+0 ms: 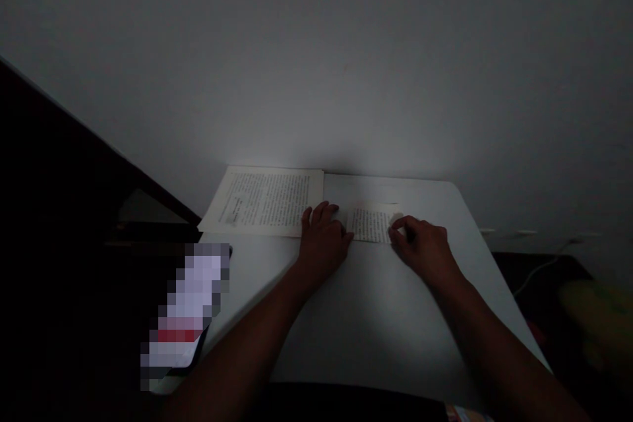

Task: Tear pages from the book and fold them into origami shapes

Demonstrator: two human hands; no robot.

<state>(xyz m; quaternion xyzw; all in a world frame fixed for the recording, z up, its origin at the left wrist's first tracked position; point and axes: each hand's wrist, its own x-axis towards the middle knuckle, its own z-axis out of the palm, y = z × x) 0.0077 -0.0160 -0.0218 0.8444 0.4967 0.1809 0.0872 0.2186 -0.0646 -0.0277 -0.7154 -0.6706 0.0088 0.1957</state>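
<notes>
A small piece of printed paper [370, 224] lies on the white table [346, 323] between my hands. My left hand [324, 237] rests with its fingers spread, at the left edge of the small piece and over the lower right corner of a larger printed sheet [270, 201]. The thumb and index finger of my right hand [420, 241] are pinched together at the right edge of the small piece. Something pale and small shows by those fingertips, too dim to make out.
A phone [188, 310] with a blurred, lit screen lies along the table's left edge. Behind the table rises a pale wall [346, 66]. To the right, a white cable [539, 267] hangs beyond the table's edge.
</notes>
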